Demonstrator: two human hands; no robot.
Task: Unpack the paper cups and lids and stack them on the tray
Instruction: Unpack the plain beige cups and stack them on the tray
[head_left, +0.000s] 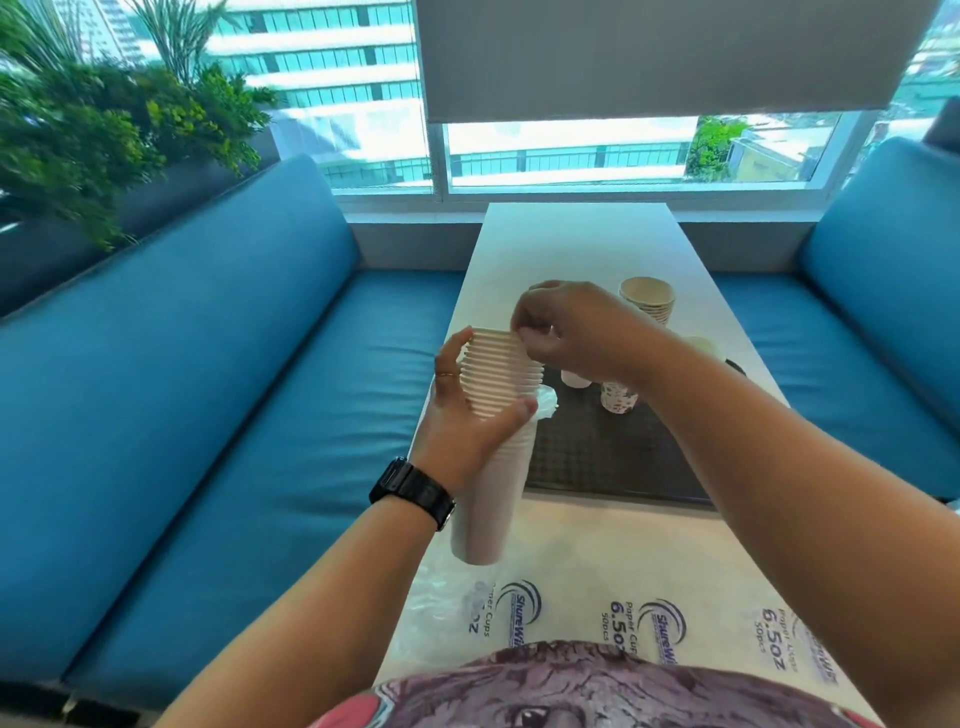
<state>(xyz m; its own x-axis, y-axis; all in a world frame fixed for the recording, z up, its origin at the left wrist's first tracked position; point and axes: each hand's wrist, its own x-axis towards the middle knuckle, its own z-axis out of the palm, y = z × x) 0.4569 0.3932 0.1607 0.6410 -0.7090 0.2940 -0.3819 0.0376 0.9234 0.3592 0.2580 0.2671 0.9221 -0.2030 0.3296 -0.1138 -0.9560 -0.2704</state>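
Observation:
My left hand (467, 415) grips a long stack of white paper cups (496, 395), held tilted above the table's left edge with the rims pointing away from me. My right hand (566, 332) pinches the rim of the top cup of that stack. Behind the hands lies a dark tray (597, 457) with a patterned cup (618, 397) and a white cup (575, 378) standing on it. A short stack of cups (649, 299) stands beyond the tray, partly hidden by my right forearm.
Clear plastic cup wrapping (649, 618) printed with blue text lies on the white table (576, 239) close to me. A crumpled piece of plastic (548, 402) sits by the tray's left edge. Blue benches (234, 415) flank the table; a window is beyond.

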